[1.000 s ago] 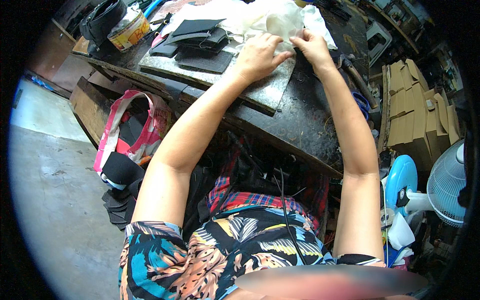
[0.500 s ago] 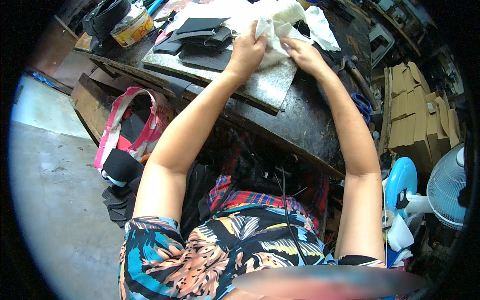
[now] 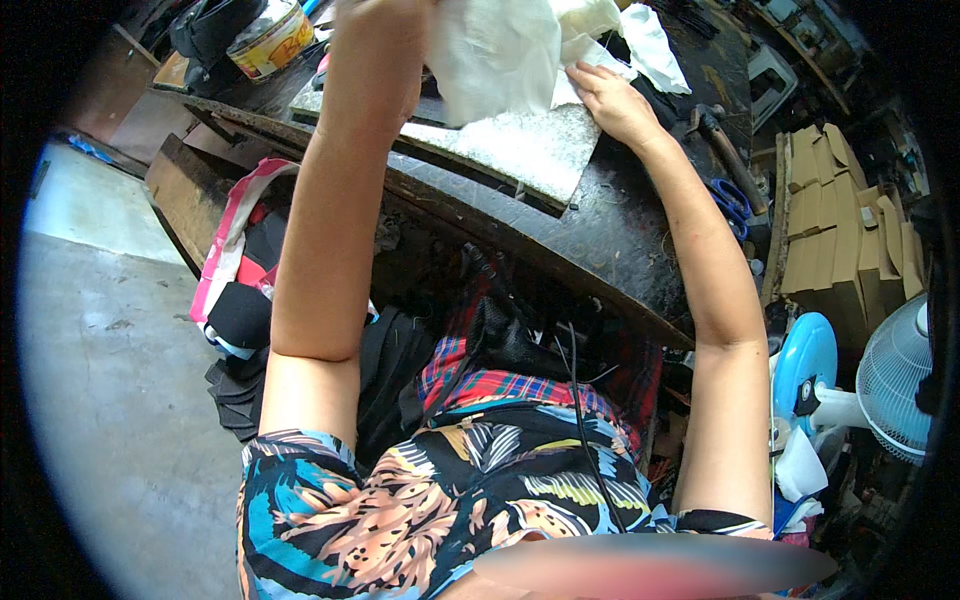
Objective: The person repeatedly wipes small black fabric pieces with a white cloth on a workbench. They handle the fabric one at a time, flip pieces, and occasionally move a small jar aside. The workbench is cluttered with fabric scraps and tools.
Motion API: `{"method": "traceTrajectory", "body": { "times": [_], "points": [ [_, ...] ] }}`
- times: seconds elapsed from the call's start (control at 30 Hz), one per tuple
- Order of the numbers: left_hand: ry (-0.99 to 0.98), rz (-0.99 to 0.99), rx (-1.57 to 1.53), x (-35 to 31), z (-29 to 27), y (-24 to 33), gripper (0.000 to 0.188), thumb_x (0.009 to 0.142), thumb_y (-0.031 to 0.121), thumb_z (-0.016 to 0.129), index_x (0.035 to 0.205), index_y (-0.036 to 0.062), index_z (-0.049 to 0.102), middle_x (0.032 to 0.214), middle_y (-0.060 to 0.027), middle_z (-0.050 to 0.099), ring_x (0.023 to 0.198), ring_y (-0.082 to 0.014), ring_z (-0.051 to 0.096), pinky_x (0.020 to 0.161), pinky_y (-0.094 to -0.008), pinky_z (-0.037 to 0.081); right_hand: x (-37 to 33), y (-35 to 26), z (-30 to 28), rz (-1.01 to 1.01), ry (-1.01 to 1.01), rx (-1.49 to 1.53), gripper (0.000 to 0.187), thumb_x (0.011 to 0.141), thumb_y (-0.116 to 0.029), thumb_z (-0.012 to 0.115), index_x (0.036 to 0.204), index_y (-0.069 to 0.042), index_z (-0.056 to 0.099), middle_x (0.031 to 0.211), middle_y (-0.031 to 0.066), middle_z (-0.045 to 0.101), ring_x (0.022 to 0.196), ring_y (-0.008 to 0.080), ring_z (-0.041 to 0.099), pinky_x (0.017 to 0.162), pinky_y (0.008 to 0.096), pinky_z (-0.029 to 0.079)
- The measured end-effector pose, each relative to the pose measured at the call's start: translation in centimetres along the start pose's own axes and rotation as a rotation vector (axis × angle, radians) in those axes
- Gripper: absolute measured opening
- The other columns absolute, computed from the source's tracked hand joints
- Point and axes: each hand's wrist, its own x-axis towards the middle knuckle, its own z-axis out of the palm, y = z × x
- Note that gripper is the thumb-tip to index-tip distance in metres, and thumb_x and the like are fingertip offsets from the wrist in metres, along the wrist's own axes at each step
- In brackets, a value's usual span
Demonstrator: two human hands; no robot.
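My left hand (image 3: 385, 25) is raised at the top edge of the view, its fingers partly cut off. A sheet of thin white cloth (image 3: 497, 55), slightly blurred, hangs from it. My right hand (image 3: 615, 105) rests with outstretched fingers on more white cloth (image 3: 590, 60), which lies crumpled at the far side. Beneath the cloth is a speckled pale slab (image 3: 545, 150) on the dark worktable (image 3: 625, 230). The lifted cloth and my left arm cover most of the dark pieces stacked on the slab.
To the right lie a hammer (image 3: 728, 155) and blue-handled scissors (image 3: 730, 203). Cardboard boxes (image 3: 825, 230) and a fan (image 3: 893, 380) stand beyond the table's right side. A yellow tub (image 3: 270, 45) sits at the far left; a pink-rimmed bag (image 3: 222, 262) stands below the left edge.
My left hand has risen up and to the left, lifting a sheet of white cloth over the dark pieces. My right hand has stayed near its place, its fingers now resting on the cloth.
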Motion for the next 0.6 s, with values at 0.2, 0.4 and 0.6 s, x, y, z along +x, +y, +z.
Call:
{"method": "traceTrajectory", "body": {
  "times": [0.2,0.4,0.6],
  "points": [
    [-0.631,-0.409,0.022,-0.5,0.7,-1.2,0.029,0.099,0.026,0.055,0.111,0.0013,0.064,0.097,-0.0030,0.068,0.082,-0.0092,0.062,0.071,-0.0218,0.049,-1.3,-5.4,-5.8,0.148,0.024,1.450,0.066,0.095,-0.054,0.044,0.145,-0.011,0.037,0.141,0.0160,0.048,0.133,0.0291,0.043,0.111,0.0419,0.035],
    [-0.498,-0.458,-0.244,-0.8,0.2,-5.2,0.030,0.100,0.021,0.052,0.118,-0.0010,0.061,0.109,-0.0076,0.066,0.098,-0.0133,0.062,0.083,-0.0275,0.051,-5.4,-8.6,-6.8,0.239,-0.223,1.839,0.089,0.085,-0.071,0.050,0.144,-0.005,0.037,0.137,0.0130,0.052,0.125,0.0252,0.053,0.095,0.0485,0.051],
    [-0.303,-0.388,0.221,-1.2,-3.4,-10.2,0.029,0.098,0.024,0.054,0.108,-0.0019,0.065,0.090,-0.0043,0.067,0.075,-0.0094,0.062,0.066,-0.0238,0.051,-6.1,-5.6,-6.3,0.490,-0.062,1.606,0.026,0.091,-0.015,0.062,0.112,-0.002,0.057,0.099,0.0087,0.067,0.085,0.0182,0.068,0.073,0.0360,0.060]
  ]
}}
